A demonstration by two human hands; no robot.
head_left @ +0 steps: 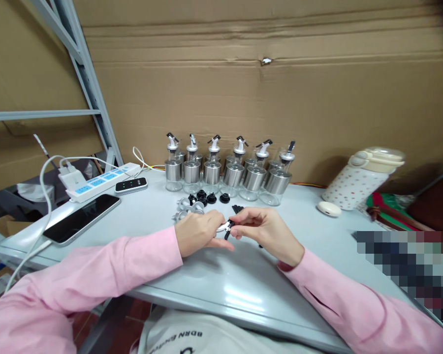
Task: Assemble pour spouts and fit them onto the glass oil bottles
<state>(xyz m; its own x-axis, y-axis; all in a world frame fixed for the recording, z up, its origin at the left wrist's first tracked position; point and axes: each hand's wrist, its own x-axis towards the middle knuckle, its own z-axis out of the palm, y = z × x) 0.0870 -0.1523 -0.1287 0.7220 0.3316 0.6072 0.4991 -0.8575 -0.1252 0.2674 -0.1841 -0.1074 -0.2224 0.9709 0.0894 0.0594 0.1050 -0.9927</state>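
My left hand (200,231) is closed on a light-coloured pourer cap (222,227), most of it hidden by the fingers. With thumb and forefinger, my right hand (268,232) pinches a small black lever (228,232) against that cap. Just beyond the hands lie several black stoppers (211,198) and several grey-white pourer caps (187,208). More black levers (237,209) lie behind my right fingers. Farther back, glass oil bottles with steel sleeves (233,174) stand in rows; those in front carry pourer spouts with black levers (240,142).
On the left lie a phone (83,220), a small device with green lights (131,185) and a power strip (101,182) with white cables. A dotted flask (358,179) and a white oval case (329,209) are on the right. Cardboard (214,93) stands behind the table.
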